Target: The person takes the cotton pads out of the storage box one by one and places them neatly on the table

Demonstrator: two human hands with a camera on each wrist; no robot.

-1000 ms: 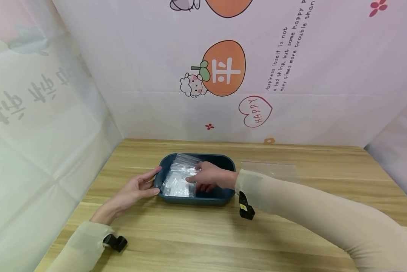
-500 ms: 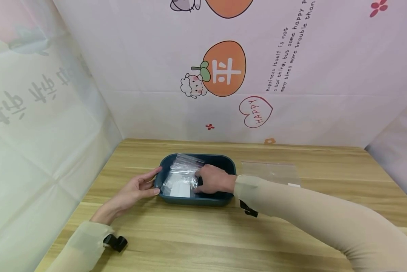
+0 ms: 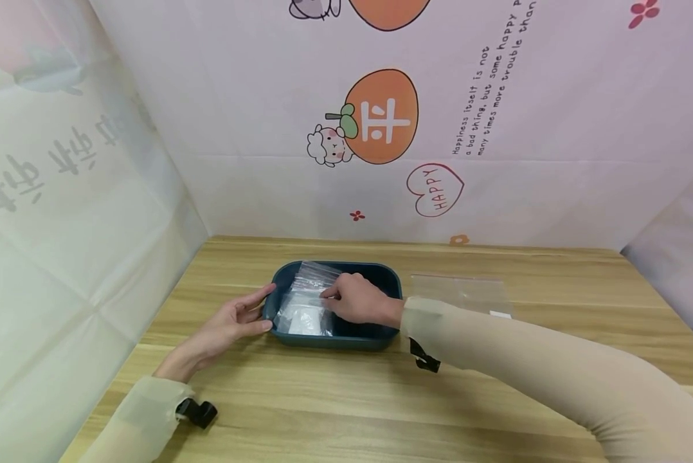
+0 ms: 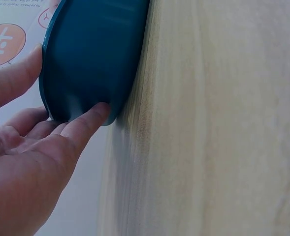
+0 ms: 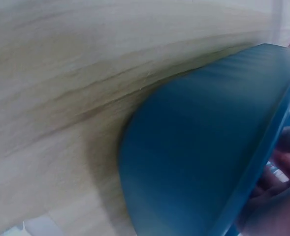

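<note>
A dark blue oblong tray (image 3: 337, 343) stands on the table, with several clear zip-lock bags (image 3: 306, 315) overlapping in its left half. Thumb and index finger of my left hand (image 3: 231, 325) stretch out to touch the tray's left end, one at each corner; the left wrist view shows the fingertips on its blue wall (image 4: 93, 59). My right hand (image 3: 360, 301) reaches over the right part of the tray, and its thumb and forefinger pinch the edge of a zip-lock bag. Its other fingers are hidden below the hand. In the right wrist view, the tray wall (image 5: 194, 142) covers most of that hand.
On the wooden table (image 3: 323, 405), right of the tray, lies a larger clear bag (image 3: 462, 290) with a white patch (image 3: 500, 315), partly under the right sleeve. Printed cloth (image 3: 277, 199) hangs behind the table and along the left side.
The right hand dips toward the tray's near side, then rises back to the bags and pinches an edge. The white patch on the larger bag becomes visible. The left hand and tray stay put.
</note>
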